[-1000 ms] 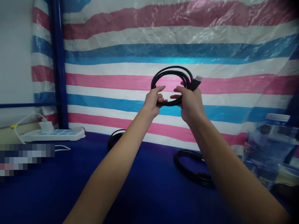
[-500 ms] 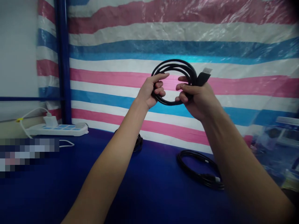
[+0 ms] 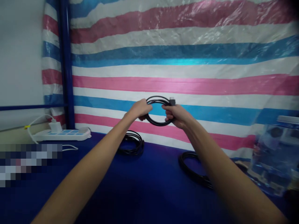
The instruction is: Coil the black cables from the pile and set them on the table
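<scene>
A coiled black cable [image 3: 158,123] is held up in front of the striped sheet, off the table. My left hand [image 3: 140,109] is closed round the left side of the loop, knuckles toward me. At the loop's right side my right hand [image 3: 178,115] grips the coil, and a plug with a light metal end [image 3: 172,101] sticks up above its thumb. Below my left hand a second coil of black cable [image 3: 132,152] lies on the table. Another black coil [image 3: 190,171] lies to the right, partly covered by my right forearm.
A white power strip [image 3: 62,135] with a white plug [image 3: 55,127] sits at the back left of the blue table [image 3: 144,193]. A large clear plastic container [image 3: 273,155] stands at the right. The striped sheet [image 3: 182,84] hangs behind, beside a blue post [image 3: 67,68].
Both hands have moved away from me and lower with the coil. My left hand has turned knuckles-up on it. More of the left coil on the table shows.
</scene>
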Demonstrator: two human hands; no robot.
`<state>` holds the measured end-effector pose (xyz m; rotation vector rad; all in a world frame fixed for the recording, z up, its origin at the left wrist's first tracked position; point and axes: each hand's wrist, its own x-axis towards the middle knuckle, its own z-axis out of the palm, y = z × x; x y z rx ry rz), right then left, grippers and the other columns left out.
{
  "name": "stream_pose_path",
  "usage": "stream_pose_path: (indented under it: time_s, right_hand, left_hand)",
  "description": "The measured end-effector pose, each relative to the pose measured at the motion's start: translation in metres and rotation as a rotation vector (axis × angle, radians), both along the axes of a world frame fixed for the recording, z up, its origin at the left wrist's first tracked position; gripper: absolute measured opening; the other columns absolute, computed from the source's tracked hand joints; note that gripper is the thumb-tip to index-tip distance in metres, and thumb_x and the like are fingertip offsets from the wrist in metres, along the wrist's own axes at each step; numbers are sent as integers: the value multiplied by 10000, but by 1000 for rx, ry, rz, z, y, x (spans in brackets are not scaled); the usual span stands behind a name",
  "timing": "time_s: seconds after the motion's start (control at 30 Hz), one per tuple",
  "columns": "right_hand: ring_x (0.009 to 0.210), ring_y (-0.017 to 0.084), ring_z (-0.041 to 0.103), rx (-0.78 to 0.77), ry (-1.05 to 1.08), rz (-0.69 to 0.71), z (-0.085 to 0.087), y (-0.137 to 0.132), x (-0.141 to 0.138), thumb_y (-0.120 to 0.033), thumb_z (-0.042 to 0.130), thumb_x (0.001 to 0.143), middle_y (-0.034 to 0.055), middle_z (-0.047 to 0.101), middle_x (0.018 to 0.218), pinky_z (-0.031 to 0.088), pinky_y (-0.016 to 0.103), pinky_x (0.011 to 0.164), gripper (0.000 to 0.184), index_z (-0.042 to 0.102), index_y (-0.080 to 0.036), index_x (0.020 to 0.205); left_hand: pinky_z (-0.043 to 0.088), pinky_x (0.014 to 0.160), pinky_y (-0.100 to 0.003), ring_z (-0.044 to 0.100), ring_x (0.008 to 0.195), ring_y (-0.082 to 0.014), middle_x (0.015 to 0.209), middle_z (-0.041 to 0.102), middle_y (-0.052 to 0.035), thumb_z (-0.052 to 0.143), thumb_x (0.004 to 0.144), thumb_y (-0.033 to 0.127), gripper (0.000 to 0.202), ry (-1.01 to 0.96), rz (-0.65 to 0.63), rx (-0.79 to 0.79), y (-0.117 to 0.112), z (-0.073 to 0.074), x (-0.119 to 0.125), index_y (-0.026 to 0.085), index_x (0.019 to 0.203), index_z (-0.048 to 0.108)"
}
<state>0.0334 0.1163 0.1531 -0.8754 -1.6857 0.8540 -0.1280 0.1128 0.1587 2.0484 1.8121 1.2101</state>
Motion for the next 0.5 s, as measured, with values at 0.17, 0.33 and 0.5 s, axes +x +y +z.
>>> stream_pose_path:
  time_s: [0.17,0.33,0.5]
  right_hand:
    - [451,105,494,21,-420,-67,-30,20,-47,-139,570,735,14,532,556,386,227,427,43,533,-118,737]
    - [690,116,586,50,-793,-140,-65,40,-94,-284,544,858,50,611,837,494,271,624,213,582,-105,967]
    - [960,176,575,42,-1087,-137,-103,45,-118,-341,519,881,81,580,1084,484,383,827,300,565,-137,1097]
  left_hand:
    - [477,515,-349,596,485,-245,496,584,-125,512,711,255,177,162,112,-405,-6,-24,-57,102,708,600]
    - [516,689,-347,627,748,-182,827,645,-100,490,870,377,316,353,264,-743,8,-42,-89,90,908,618]
    - [491,832,-406,570,978,-197,1131,562,-94,532,867,346,340,521,210,-788,19,-65,-99,140,1138,543]
